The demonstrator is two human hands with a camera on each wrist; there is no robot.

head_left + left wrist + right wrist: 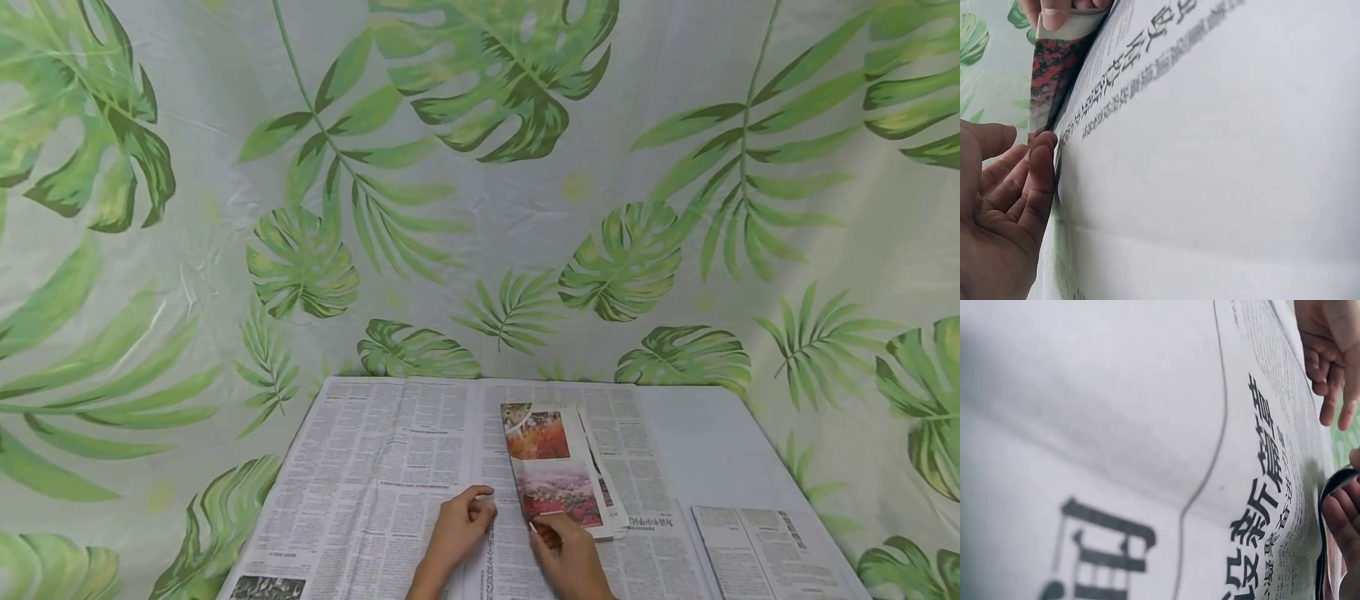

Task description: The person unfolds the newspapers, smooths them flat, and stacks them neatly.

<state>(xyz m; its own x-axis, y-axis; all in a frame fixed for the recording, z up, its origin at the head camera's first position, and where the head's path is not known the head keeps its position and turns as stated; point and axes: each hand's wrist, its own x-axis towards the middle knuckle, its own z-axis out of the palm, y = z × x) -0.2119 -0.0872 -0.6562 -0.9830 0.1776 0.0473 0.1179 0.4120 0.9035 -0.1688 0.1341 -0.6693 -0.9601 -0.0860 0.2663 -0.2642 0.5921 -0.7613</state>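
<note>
A folded newspaper printed with colour photos of red and pink flowers lies right of centre on the spread newspaper sheets. My right hand pinches its near left corner between thumb and fingers. Seen from the right wrist, the corner's dark edge curves up between the fingers of that hand. Just left of the folded newspaper is my left hand, its fingers loosely bent and gripping nothing. In the left wrist view, the fingertips of this hand are close to the flower-printed edge; whether they touch it I cannot tell.
Spread newspaper sheets cover most of the table. Another folded newspaper lies at the near right, beside a bare white part of the tabletop. A leaf-patterned curtain hangs behind and around the table.
</note>
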